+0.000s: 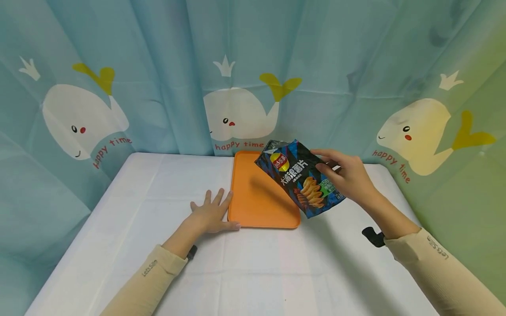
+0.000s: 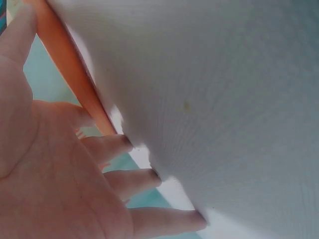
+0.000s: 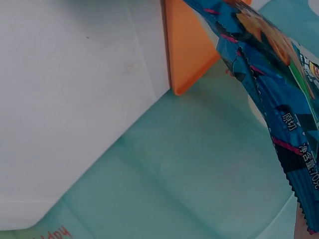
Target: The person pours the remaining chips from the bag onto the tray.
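A dark blue bag of potato chips [image 1: 302,180] hangs tilted over the right side of an orange tray [image 1: 253,193] in the head view. My right hand [image 1: 344,173] pinches the bag by its upper right edge. The bag's top left end looks crumpled. In the right wrist view the crimped edge of the chip bag [image 3: 269,109] shows, and hardly any of the hand. My left hand [image 1: 209,215] lies with spread, straight fingers at the tray's left edge, its thumb by the near left corner. The left wrist view shows the left palm [image 2: 60,174] and fingertips at the white tabletop.
A white cloth [image 1: 253,267] covers the table under the tray. Behind and on both sides hangs a blue-green curtain [image 1: 166,66] with whale prints, close to the table's far edge. Dark straps [image 1: 373,237] sit at the wrists.
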The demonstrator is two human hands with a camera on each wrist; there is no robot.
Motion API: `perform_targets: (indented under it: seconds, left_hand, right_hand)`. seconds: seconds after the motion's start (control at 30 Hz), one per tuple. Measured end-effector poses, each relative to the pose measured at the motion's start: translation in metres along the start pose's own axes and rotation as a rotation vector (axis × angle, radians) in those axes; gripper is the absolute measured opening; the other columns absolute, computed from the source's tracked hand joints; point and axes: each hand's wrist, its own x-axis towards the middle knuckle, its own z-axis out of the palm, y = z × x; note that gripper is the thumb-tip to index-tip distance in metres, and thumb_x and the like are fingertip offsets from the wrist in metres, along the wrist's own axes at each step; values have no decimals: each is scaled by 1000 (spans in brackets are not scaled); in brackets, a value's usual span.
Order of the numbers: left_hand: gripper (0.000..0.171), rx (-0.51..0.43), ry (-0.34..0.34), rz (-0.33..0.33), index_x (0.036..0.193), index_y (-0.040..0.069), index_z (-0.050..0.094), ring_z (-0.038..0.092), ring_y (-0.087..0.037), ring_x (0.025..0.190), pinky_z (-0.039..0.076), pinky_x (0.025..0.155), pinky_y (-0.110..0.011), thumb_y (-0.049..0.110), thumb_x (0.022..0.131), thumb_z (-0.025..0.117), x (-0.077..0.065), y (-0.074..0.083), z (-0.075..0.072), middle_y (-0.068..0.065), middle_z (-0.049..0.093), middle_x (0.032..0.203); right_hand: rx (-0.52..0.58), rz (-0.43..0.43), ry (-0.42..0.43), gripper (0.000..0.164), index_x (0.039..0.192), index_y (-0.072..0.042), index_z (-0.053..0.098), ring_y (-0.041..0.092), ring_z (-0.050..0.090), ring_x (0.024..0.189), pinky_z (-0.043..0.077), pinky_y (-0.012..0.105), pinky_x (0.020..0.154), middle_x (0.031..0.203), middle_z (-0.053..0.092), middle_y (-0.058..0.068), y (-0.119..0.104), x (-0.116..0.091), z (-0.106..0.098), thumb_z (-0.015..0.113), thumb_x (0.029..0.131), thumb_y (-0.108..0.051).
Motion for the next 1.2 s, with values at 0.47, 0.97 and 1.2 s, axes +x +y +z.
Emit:
perform_targets:
  seconds: [0.47,0.97,1.2]
  left_hand:
    - [113,-2,-21,-16,162,22,9,2,-51,150,13,100,-85,79,79,59,2,0,0,-15,6,168]
    - [113,13,-20,-27,162,23,9,2,-51,150,12,100,-85,81,78,58,5,1,1,-15,6,168]
    - [114,5,-30,-28,162,23,9,1,-51,150,12,100,-85,81,78,58,4,1,0,-15,5,168]
  right_hand:
    - [-40,-104,-100,37,127,-13,69,17,74,75,46,27,51,98,77,6,-9,25,5,71,91,-4]
    - [-103,-110,-209,37,126,-18,71,15,68,68,46,31,55,99,78,5,-17,41,4,71,91,-6]
    - [-149,-78,-262,36,126,-21,71,15,61,62,41,31,54,95,77,6,-21,45,2,71,92,-9]
